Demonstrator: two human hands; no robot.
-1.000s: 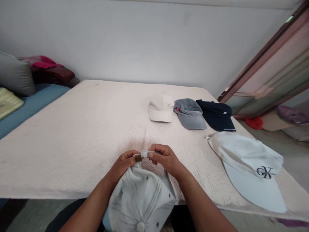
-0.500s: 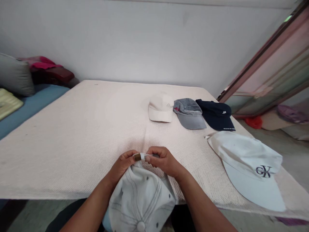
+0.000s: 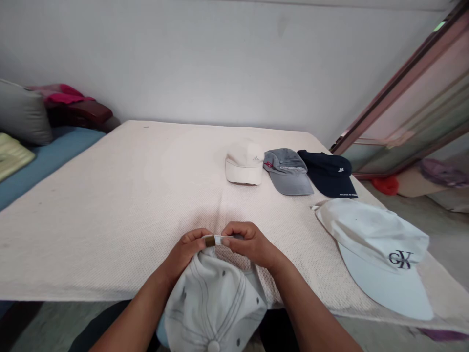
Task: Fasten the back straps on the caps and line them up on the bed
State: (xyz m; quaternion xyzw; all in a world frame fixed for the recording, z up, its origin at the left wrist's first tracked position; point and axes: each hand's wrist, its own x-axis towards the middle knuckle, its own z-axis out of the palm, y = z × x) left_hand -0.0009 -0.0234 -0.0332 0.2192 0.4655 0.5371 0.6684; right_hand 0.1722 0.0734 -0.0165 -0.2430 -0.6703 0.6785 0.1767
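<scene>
A white baseball cap [image 3: 214, 303] with dark stitching hangs at the table's front edge, its crown toward me and its back strap uppermost. My left hand [image 3: 190, 249] pinches the strap beside its brass-coloured buckle [image 3: 210, 241]. On the other side of the opening, my right hand [image 3: 249, 243] is closed on the white strap [image 3: 219, 240] between thumb and fingers. The strap spans the short gap between both hands. Most of the cap's brim is hidden below the crown.
On the cloth-covered table [image 3: 110, 210] a cream cap [image 3: 244, 164], a grey cap [image 3: 288, 171] and a navy cap [image 3: 328, 173] lie in a row. A larger white cap [image 3: 373, 239] with dark letters rests near the right edge. A cushion [image 3: 24, 112] is at left.
Hardly anything differs. The buckle and strap have shifted very slightly to the right and down; both hands keep their hold on the cap's strap.
</scene>
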